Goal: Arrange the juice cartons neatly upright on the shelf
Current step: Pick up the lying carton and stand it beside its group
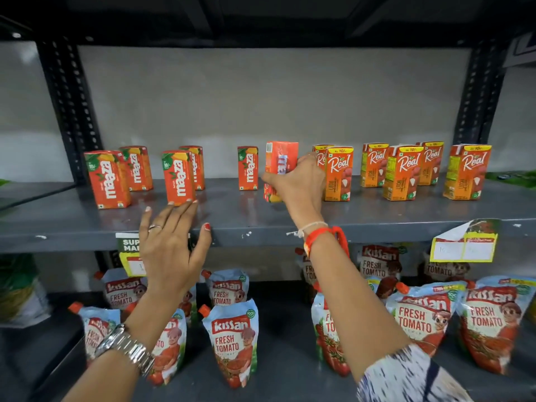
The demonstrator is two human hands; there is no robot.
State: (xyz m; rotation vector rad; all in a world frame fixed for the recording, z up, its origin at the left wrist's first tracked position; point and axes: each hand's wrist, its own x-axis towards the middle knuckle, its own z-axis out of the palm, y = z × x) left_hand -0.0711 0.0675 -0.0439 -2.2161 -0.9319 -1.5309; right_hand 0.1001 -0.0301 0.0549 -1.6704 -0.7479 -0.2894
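Note:
Several red-orange Maaza juice cartons stand upright on the grey shelf (249, 219), among them one at the far left (106, 179), one in front of my left hand (177, 177) and one near the middle (247, 168). My right hand (298, 184) grips another Maaza carton (280, 161), slightly tilted, with its base at the shelf surface. Spread open, my left hand (171, 242) hovers at the shelf's front edge, fingertips just short of the carton ahead of it. Several orange Real litchi cartons (338, 175) stand upright on the right.
The shelf below holds several Kissan tomato ketchup pouches (232, 338). Price tags hang from the shelf's front lip, left (127, 250) and right (464, 245). Black perforated uprights (69, 105) frame the bay. Gaps lie between the carton groups.

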